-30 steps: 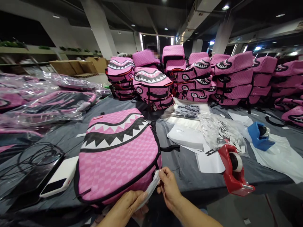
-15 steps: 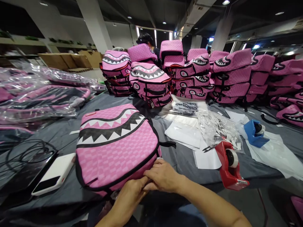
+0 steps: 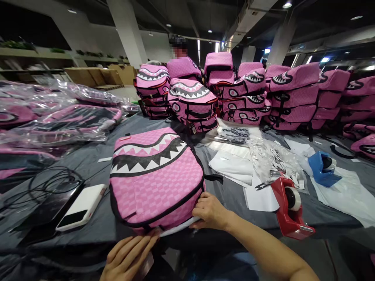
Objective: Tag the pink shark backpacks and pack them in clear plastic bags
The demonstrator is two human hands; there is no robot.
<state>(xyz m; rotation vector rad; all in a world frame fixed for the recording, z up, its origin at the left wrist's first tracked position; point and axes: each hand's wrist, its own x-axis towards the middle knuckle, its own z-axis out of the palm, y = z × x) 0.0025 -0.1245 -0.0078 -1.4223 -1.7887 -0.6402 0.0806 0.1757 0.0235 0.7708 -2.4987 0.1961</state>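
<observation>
Shows checks in two pinks on the near backpack (image 3: 164, 183), with black edges and a wavy black band fringed in white zigzags. Carries pink, black and white onto the stacked backpacks (image 3: 191, 95). Turns dark grey on the tablecloth (image 3: 231, 203), red on the nearer dispenser (image 3: 283, 201), blue on the farther dispenser (image 3: 318, 171).

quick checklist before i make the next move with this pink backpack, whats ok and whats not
1. Backpack lying toothy print up: ok.
2. Right hand pinching the white strip along the near edge: ok.
3. Left hand gripping the strip firmly: cannot tell, its fingertips meet the strip's left end but the grip is hidden.
4. Black strap tucked in: not ok, it sticks out to the right.
5. Red tape dispenser apart from the backpack: ok.
6. Backpack's underside unsnagged: cannot tell, hidden.
</observation>
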